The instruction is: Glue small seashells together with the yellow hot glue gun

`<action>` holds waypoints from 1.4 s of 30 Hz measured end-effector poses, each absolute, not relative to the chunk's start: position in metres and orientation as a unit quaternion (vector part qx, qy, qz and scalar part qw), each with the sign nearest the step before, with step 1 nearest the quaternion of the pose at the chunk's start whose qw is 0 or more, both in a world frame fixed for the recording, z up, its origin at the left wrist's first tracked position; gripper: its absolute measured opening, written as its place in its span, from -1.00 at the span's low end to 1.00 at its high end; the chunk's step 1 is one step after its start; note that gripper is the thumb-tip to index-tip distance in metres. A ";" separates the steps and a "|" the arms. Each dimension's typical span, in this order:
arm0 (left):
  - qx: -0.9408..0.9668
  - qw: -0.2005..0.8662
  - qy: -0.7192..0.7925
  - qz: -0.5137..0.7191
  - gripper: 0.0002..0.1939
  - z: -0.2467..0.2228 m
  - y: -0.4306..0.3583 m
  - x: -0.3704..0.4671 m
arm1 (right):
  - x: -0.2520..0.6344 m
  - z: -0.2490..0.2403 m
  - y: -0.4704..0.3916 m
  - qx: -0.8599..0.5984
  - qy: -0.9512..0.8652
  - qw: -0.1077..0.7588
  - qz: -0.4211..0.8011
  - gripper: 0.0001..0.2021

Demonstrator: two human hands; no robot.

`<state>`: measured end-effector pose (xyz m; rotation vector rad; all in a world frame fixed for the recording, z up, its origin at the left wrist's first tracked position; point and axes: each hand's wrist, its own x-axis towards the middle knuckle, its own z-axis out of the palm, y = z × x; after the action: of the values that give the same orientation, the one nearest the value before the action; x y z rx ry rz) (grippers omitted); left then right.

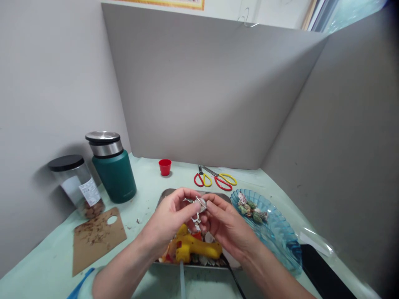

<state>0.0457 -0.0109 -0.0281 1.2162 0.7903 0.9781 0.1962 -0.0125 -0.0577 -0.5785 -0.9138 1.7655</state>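
Both hands meet above a metal tray point(166, 192). My left hand point(170, 216) pinches a small whitish, silvery piece point(202, 204) with a thin metal bar across it; its exact kind is too small to make out. The fingers of my right hand point(222, 222) are closed on the same piece from the other side. Below them a yellow hot glue gun point(199, 248) lies on the tray, a translucent glue stick point(182, 280) jutting from it towards me. Shell-like bits point(209, 261), white and reddish, lie around the gun, partly covered by my hands.
At right, a blue ribbed plate point(280, 224) holds small green and striped pieces point(252, 209). Two scissors point(202, 178) and a red cup point(165, 167) stand behind. Left are a green flask point(115, 174), a black-lidded jar point(77, 182) and a brown board point(99, 241). Grey panels enclose the table.
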 end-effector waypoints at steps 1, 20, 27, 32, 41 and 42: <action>0.532 0.641 0.345 0.433 -0.76 -0.028 -0.011 0.046 | 0.196 -0.057 -0.013 -0.238 -0.380 0.511 0.733 -0.81; 0.489 0.667 0.327 0.457 -0.81 -0.038 -0.010 0.048 | 0.196 -0.058 -0.013 -0.248 -0.400 0.505 0.724 -0.82; 0.496 0.657 0.325 0.466 -0.74 -0.038 -0.005 0.045 | 0.201 -0.057 -0.008 -0.277 -0.447 0.544 0.654 -0.83; 0.525 0.605 0.368 0.472 -0.82 -0.035 -0.005 0.042 | 0.205 -0.052 -0.007 -0.353 -0.508 0.598 0.509 -0.82; 0.593 0.519 0.436 0.435 -0.86 -0.030 -0.006 0.047 | 0.201 -0.066 -0.010 -0.385 -0.620 0.579 0.364 -0.83; 0.599 0.510 0.441 0.432 -0.87 -0.029 -0.006 0.046 | 0.200 -0.067 -0.010 -0.386 -0.622 0.575 0.365 -0.83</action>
<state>0.0462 -0.0055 -0.0293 1.4426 1.0632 1.0405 0.2005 -0.0097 -0.0667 -0.9048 -1.4561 0.8553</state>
